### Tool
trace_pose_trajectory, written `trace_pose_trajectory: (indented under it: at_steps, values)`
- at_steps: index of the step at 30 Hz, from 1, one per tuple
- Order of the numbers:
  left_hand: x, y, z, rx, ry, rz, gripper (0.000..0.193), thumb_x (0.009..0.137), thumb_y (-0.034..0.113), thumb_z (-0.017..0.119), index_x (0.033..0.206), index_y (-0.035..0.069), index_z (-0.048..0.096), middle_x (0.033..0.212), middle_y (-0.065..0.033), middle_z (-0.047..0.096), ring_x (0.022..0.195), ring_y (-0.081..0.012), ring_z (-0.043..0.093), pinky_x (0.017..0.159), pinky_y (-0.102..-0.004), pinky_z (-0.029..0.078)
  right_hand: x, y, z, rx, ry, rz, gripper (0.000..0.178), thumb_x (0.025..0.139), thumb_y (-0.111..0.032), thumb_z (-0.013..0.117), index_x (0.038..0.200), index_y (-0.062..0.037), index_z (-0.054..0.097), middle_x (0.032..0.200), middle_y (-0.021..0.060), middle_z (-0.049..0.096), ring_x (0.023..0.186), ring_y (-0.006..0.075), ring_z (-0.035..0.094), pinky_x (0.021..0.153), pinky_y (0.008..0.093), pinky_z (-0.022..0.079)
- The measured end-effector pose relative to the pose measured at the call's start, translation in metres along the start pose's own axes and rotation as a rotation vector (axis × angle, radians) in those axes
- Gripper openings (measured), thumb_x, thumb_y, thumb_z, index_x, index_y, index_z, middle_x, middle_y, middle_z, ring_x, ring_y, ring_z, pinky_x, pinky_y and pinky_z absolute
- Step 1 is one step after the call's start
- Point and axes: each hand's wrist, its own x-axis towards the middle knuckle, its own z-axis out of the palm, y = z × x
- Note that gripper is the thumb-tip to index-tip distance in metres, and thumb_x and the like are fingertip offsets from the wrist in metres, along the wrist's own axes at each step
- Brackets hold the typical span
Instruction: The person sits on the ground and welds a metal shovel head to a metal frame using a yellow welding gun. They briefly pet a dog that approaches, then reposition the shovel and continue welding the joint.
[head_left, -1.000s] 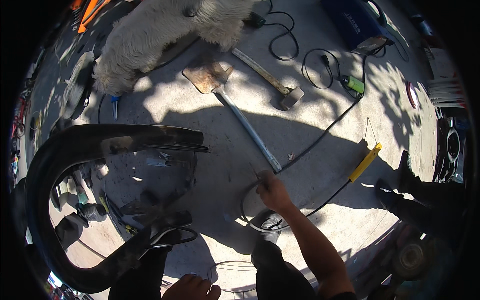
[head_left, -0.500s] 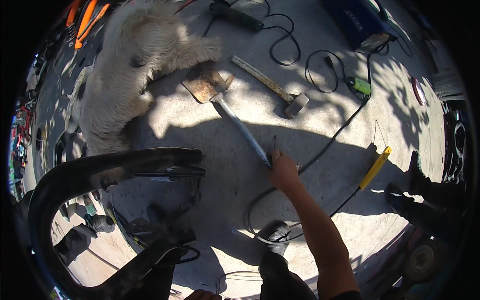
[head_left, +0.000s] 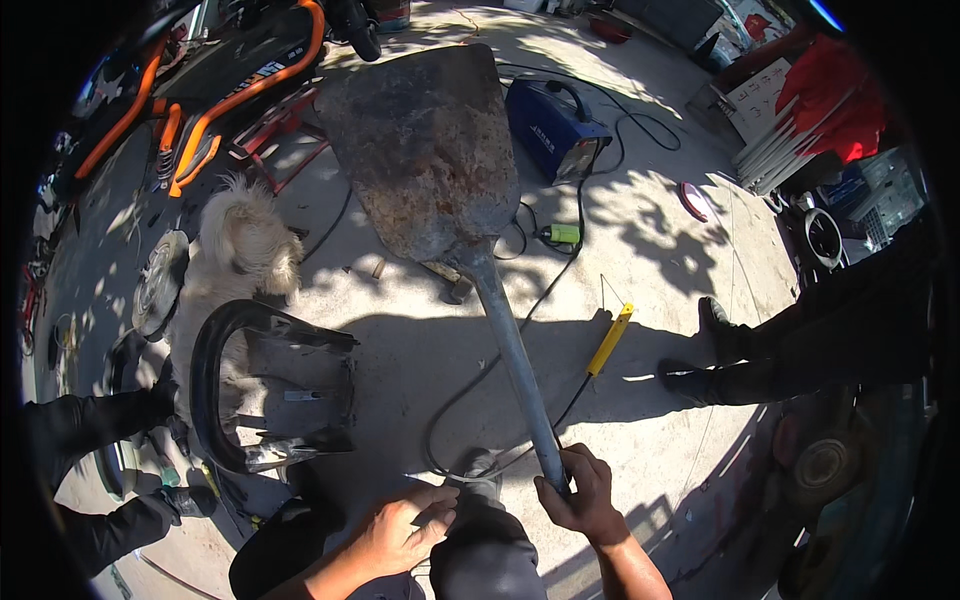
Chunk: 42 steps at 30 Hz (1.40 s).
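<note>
One rusty shovel (head_left: 440,180) in right grip (head_left: 590,500)

That shovel (head_left: 435,175) has a blade mottled rusty brown over dark grey, and its shaft (head_left: 520,370) is a cool bluish grey. I see a deep blue box (head_left: 548,130) with a black carrying handle (head_left: 570,95), a lime-green fitting (head_left: 564,233) beside the black cable (head_left: 428,435), and a bright yellow holder (head_left: 610,342). The curved frame (head_left: 208,390) is glossy black, the shaggy dog (head_left: 205,290) cream. Orange tubing (head_left: 252,93) catches my eye, so does vivid red cloth (head_left: 830,90). Pale grey concrete (head_left: 640,440) is dappled with dark, leafy shadow.
</note>
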Motion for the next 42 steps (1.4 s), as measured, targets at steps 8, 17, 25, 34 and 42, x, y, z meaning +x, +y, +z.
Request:
trace_pose_trajectory:
  at_steps: [8, 17, 25, 34, 42]
  values:
    - [-0.033, 0.143, 0.093, -0.321, 0.225, 0.401, 0.042, 0.100, 0.027, 0.072, 0.125, -0.006, 0.063, 0.111, -0.0117, 0.071, 0.096, -0.0171, 0.070, 0.087, -0.0312, 0.056, -0.073, -0.107, -0.021, -0.170, 0.282, -0.158, 0.036, 0.073, -0.015, 0.083, 0.101, -0.0009, 0.065, 0.079, 0.0115, 0.065, 0.062, 0.0267, 0.065, 0.056, 0.0357, 0.053]
    - [-0.123, 0.169, 0.081, -0.172, 0.408, 0.521, 0.033, 0.106, 0.028, 0.063, 0.102, -0.004, 0.070, 0.103, -0.0119, 0.071, 0.085, -0.0163, 0.070, 0.079, -0.0307, 0.056, -0.084, -0.182, -0.031, 0.090, 0.333, -0.338, 0.043, 0.074, -0.019, 0.087, 0.106, 0.0021, 0.069, 0.080, 0.0127, 0.066, 0.063, 0.0276, 0.064, 0.057, 0.0357, 0.052]
    - [-0.192, 0.159, 0.047, 0.027, 0.507, 0.615, 0.040, 0.108, 0.031, 0.057, 0.120, -0.006, 0.060, 0.084, -0.0045, 0.065, 0.071, -0.0086, 0.056, 0.073, -0.0258, 0.051, -0.131, -0.182, -0.043, 0.098, 0.412, -0.138, 0.017, 0.094, 0.004, 0.057, 0.108, 0.0029, 0.068, 0.082, 0.0143, 0.067, 0.069, 0.0258, 0.066, 0.063, 0.0336, 0.052]
    - [-0.243, 0.149, 0.045, -0.419, 0.508, 0.553, 0.033, 0.101, 0.026, 0.068, 0.106, 0.001, 0.049, 0.085, -0.0057, 0.057, 0.058, -0.0067, 0.047, 0.050, -0.0214, 0.041, -0.213, -0.119, -0.035, 0.240, 0.473, 0.276, 0.037, 0.098, 0.005, 0.048, 0.133, -0.0023, 0.057, 0.082, 0.0092, 0.069, 0.062, 0.0147, 0.062, 0.060, 0.0296, 0.051]
    - [-0.289, 0.140, 0.028, -0.416, 0.428, 0.662, 0.032, 0.105, 0.031, 0.062, 0.102, 0.000, 0.055, 0.097, -0.0188, 0.062, 0.059, -0.0120, 0.055, 0.050, -0.0261, 0.045, -0.309, -0.022, 0.009, 0.073, 0.338, 0.559, 0.040, 0.095, 0.005, 0.051, 0.134, -0.0022, 0.055, 0.077, 0.0103, 0.067, 0.066, 0.0178, 0.063, 0.064, 0.0310, 0.050]
